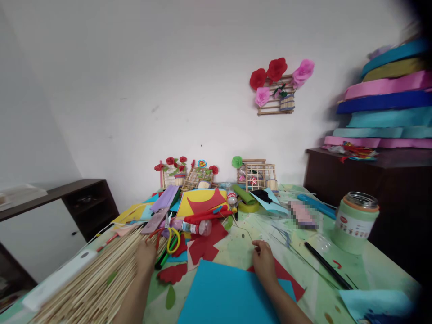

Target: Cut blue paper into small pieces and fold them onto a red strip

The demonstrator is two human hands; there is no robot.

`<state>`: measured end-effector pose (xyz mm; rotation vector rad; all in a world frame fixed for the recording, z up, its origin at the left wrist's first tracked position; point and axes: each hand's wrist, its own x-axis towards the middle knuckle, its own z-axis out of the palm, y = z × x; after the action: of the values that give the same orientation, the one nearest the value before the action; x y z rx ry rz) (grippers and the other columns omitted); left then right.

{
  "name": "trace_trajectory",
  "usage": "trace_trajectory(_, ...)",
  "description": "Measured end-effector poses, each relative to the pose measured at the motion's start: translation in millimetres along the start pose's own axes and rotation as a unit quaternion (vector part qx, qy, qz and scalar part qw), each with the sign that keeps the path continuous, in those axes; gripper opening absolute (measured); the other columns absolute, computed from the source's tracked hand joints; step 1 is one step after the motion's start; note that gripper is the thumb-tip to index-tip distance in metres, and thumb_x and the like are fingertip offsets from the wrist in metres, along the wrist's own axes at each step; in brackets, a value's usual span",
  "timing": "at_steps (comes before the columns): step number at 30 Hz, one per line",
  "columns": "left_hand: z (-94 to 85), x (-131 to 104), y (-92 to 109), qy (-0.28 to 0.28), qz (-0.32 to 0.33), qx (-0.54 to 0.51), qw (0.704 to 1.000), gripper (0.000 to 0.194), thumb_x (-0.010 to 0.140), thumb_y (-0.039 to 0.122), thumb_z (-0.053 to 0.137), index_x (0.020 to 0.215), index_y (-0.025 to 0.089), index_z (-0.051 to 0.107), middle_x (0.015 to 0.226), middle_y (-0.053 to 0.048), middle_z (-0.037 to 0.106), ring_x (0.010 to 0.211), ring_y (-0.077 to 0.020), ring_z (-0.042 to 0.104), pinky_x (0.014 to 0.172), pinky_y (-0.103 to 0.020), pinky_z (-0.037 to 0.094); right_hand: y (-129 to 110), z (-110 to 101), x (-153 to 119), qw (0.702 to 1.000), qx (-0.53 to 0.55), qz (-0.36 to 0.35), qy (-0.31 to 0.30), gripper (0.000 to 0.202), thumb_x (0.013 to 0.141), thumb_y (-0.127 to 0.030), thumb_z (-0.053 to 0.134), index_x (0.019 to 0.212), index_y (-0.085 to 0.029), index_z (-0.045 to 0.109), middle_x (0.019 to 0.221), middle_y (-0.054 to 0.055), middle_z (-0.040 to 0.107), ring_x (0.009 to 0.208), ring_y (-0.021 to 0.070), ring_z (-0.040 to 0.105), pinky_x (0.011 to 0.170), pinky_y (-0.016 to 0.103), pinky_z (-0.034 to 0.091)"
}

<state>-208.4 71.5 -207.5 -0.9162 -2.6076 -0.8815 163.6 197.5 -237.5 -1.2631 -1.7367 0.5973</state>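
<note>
My left hand (146,255) is closed at the orange-red handle of a pair of scissors (158,237), above a large bundle of thin bamboo sticks (97,274). Beside it lie yellow-handled scissors (173,240) and a green pen (168,253). Between finger and thumb, my right hand (263,261) pinches the end of a thin wire (248,231) that trails away over the table. Under the right forearm is a blue sheet of paper (226,294), with a piece of red paper (286,279) partly beneath it. Red paper scraps (204,247) lie between my hands.
A clear plastic bottle (199,227) lies mid-table, and green tape (249,207) sits farther back. To the right stand a pale green jar (356,222) and a black stick (327,265). Stick frames with paper flowers (259,175) lean on the wall. A white case (60,279) edges the left.
</note>
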Motion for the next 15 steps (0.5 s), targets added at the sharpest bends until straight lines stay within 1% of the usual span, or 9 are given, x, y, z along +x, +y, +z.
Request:
trace_trajectory(2,2.7,2,-3,-0.012,-0.017,0.008,1.0,0.031,0.093,0.024,0.034,0.089,0.009,0.061,0.083,-0.01,0.066,0.074,-0.0198,0.063,0.064,-0.031,0.048,-1,0,-1,1.0,-0.014,-0.008,-0.011,0.028,0.072,-0.008,0.038,0.087,-0.018,0.06,0.097,0.011,0.058,0.095,0.024,0.057,0.084,0.032,0.046)
trace_trajectory(4,3.0,4,-4,-0.027,-0.01,0.01,1.0,0.036,0.09,0.021,0.029,0.084,0.009,0.062,0.081,-0.015,0.067,0.077,-0.0243,0.065,0.062,-0.031,0.047,-2,0,-2,0.999,-0.031,-0.015,-0.019,0.028,0.071,-0.008,0.04,0.087,-0.018,0.062,0.1,0.012,0.058,0.1,0.0245,0.055,0.089,0.032,0.044)
trace_trajectory(6,1.4,4,-2,-0.043,0.011,0.013,0.999,0.035,0.087,0.022,0.03,0.084,0.01,0.063,0.082,-0.016,0.069,0.079,-0.0257,0.065,0.064,-0.031,0.046,-3,0,-3,0.998,-0.047,-0.02,-0.026,0.028,0.072,-0.01,0.042,0.089,-0.017,0.062,0.103,0.012,0.057,0.104,0.025,0.054,0.092,0.033,0.042)
trace_trajectory(10,-6.0,-2,3,-0.06,0.063,0.036,0.996,0.03,0.083,0.023,0.035,0.086,0.014,0.063,0.085,-0.012,0.07,0.081,-0.0241,0.065,0.067,-0.029,0.045,-8,-2,-3,0.995,-0.081,-0.026,-0.044,0.031,0.075,-0.012,0.042,0.098,-0.013,0.062,0.108,0.013,0.056,0.107,0.0244,0.052,0.095,0.032,0.039)
trace_trajectory(13,-14.4,-8,9,-0.051,0.097,0.078,0.991,0.03,0.082,0.026,0.036,0.085,0.014,0.063,0.085,-0.014,0.069,0.08,-0.0268,0.064,0.068,-0.033,0.044,-17,-10,1,0.99,-0.116,-0.037,-0.07,0.031,0.077,-0.012,0.043,0.103,-0.013,0.061,0.113,0.014,0.053,0.111,0.0246,0.048,0.097,0.032,0.035)
trace_trajectory(15,-19.8,-11,14,-0.036,0.127,0.105,0.986,0.03,0.081,0.028,0.037,0.086,0.012,0.063,0.089,-0.017,0.067,0.086,-0.0303,0.061,0.074,-0.037,0.043,-25,-21,5,0.983,-0.142,-0.055,-0.104,0.03,0.078,-0.014,0.046,0.104,-0.014,0.061,0.116,0.013,0.053,0.113,0.0247,0.046,0.098,0.032,0.033)
